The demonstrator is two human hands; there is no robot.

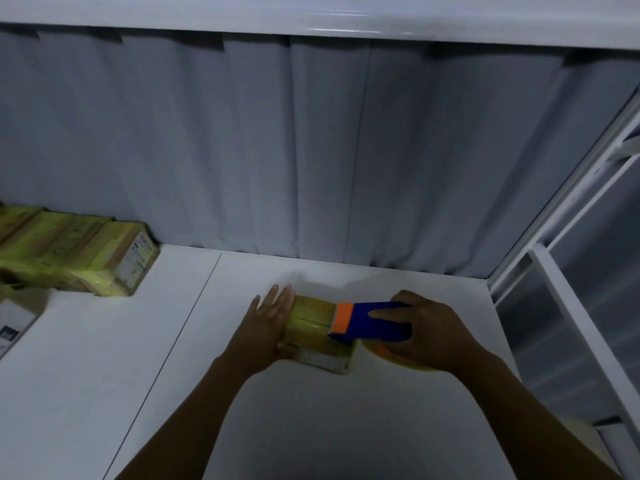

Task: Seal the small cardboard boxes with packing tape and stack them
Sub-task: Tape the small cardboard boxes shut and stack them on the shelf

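A small cardboard box [313, 323] wrapped in yellowish tape lies on the white table [311, 427] in the middle. My left hand [268, 323] presses flat against the box's left side, fingers straight. My right hand [427, 332] grips a blue and orange tape dispenser [372, 322], its orange end resting on the box's top right. The yellow tape roll [401, 362] shows under my right hand. Several taped boxes [79, 251] lie stacked at the far left against the curtain.
A grey curtain [311, 150] hangs behind the table. A white frame with translucent panels [568, 306] stands along the right side. A white flat item with dark print [14, 327] sits at the left edge. A seam [187, 323] runs across the tabletop.
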